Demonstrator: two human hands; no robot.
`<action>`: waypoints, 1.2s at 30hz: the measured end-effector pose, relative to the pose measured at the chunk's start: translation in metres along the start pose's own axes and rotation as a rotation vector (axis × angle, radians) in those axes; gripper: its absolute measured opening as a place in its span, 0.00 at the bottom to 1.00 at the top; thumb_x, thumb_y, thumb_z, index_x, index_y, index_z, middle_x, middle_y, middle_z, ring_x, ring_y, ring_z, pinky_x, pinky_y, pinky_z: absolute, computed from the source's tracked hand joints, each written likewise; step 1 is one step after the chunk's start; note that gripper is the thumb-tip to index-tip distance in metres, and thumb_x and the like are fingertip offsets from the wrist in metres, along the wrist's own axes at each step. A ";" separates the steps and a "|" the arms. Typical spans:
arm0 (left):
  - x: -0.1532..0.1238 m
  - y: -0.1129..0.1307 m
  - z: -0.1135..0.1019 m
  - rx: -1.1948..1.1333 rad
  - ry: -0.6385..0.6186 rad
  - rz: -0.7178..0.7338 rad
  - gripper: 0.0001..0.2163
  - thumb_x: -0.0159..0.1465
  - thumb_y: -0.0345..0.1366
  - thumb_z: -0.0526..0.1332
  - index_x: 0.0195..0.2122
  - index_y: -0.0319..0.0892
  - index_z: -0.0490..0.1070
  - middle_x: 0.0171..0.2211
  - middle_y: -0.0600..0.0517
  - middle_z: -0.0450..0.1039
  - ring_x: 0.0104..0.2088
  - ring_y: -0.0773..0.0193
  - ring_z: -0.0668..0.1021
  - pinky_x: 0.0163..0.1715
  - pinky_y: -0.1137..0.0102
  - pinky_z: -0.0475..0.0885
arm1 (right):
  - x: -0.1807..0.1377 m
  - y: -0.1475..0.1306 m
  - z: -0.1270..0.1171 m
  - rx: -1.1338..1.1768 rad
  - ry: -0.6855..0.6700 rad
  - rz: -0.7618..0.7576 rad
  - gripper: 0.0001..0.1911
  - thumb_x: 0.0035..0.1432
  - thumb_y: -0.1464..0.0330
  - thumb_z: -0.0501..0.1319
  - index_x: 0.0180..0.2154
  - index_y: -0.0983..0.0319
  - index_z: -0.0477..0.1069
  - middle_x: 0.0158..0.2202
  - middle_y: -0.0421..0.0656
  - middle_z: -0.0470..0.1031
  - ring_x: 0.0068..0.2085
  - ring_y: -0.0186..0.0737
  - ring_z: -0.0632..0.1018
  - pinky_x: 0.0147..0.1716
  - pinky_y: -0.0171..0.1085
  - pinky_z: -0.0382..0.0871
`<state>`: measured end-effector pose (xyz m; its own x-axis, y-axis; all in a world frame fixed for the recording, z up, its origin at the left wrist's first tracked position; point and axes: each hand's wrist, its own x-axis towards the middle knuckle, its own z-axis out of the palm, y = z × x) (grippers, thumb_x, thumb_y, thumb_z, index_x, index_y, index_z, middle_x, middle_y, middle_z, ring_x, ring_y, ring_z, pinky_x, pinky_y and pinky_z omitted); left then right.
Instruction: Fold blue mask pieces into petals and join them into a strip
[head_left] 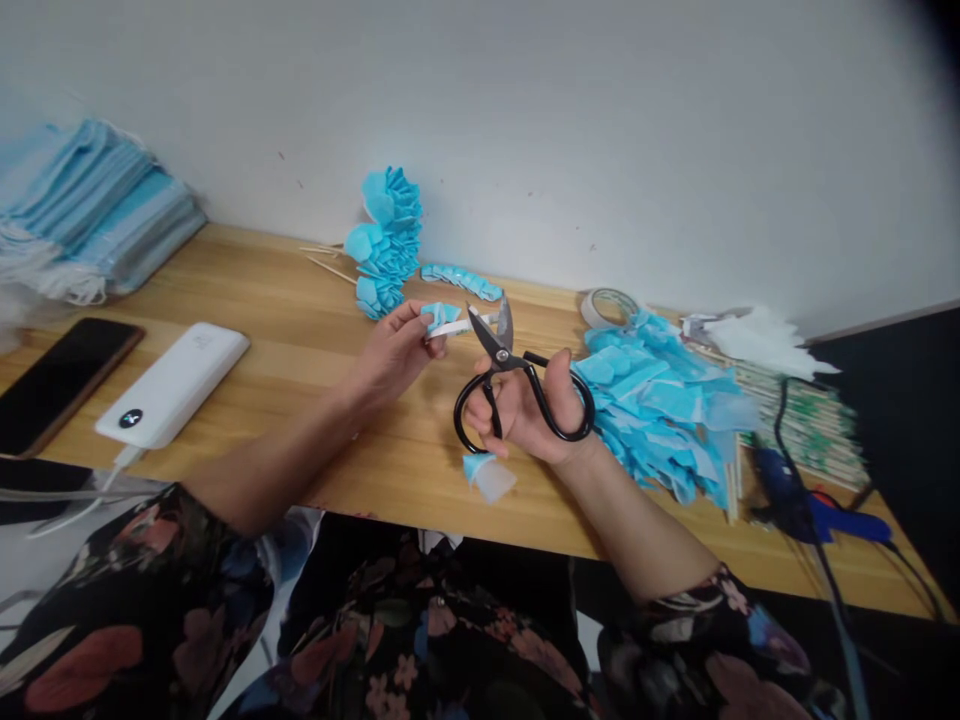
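Floral garment (442, 640), left grip (397, 345) pinching folded blue piece (442, 315), right grip (536, 408) holding black-handled scissors (502, 356), blades parted

Your scissors (501, 357) have dull metal blades and glossy handles. Around them lie matt, cloth-like sheets (660, 390) at three o'clock, a plastic glue gun (844, 522) at four and a smooth plastic power bank (184, 375) at nine. Your surface (289, 315) shows wood grain with a soft sheen.
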<state>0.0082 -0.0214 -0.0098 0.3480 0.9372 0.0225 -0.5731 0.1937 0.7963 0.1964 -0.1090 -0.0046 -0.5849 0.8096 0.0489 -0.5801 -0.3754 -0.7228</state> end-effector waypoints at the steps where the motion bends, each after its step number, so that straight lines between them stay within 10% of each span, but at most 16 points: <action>1: -0.001 0.001 0.001 -0.004 0.004 -0.014 0.12 0.66 0.32 0.72 0.29 0.42 0.69 0.19 0.59 0.68 0.22 0.70 0.74 0.26 0.74 0.71 | 0.000 0.000 0.000 0.011 0.014 0.006 0.38 0.59 0.33 0.63 0.50 0.58 0.74 0.32 0.44 0.80 0.31 0.42 0.77 0.21 0.35 0.72; 36: 0.002 -0.002 -0.007 -0.027 -0.040 0.013 0.18 0.57 0.41 0.79 0.31 0.43 0.69 0.20 0.60 0.66 0.23 0.70 0.72 0.27 0.73 0.70 | -0.002 -0.007 0.007 -0.049 0.217 0.004 0.35 0.67 0.33 0.53 0.44 0.57 0.74 0.15 0.26 0.56 0.12 0.28 0.55 0.12 0.28 0.61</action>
<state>0.0044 -0.0180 -0.0154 0.3699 0.9273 0.0573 -0.5973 0.1901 0.7792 0.1980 -0.1112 0.0051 -0.4485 0.8882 -0.0998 -0.5469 -0.3610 -0.7554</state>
